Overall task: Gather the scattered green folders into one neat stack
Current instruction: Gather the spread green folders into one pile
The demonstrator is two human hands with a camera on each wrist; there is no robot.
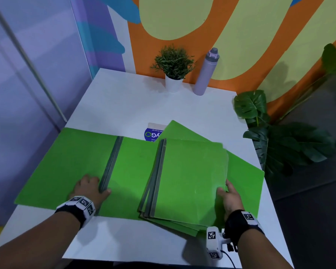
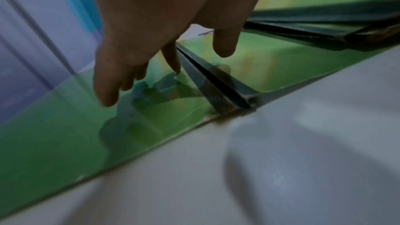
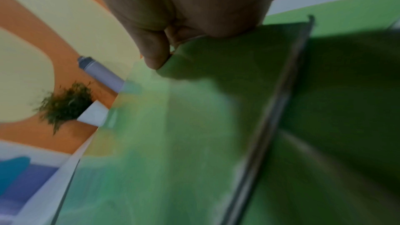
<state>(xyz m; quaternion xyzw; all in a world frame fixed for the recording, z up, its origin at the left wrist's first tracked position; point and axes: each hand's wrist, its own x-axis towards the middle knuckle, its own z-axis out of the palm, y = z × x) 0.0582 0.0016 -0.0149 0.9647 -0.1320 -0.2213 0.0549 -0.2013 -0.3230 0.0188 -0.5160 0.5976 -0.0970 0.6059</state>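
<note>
Fingers of your right hand pinch the fanned pile of flat green plastic folders at 4 o'clock on the white bench; your left hand rests open-fingered on the opened green folder's grey spine at 8 o'clock. Gathering's midway — close that folder, then slide it onto the pile.

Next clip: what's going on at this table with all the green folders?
A person is gathering green folders on a white table. The right hand grips the edge of a loose pile of closed folders. The left hand rests at the grey spine of an open folder lying flat. Another folder sticks out askew beneath the pile.
</note>
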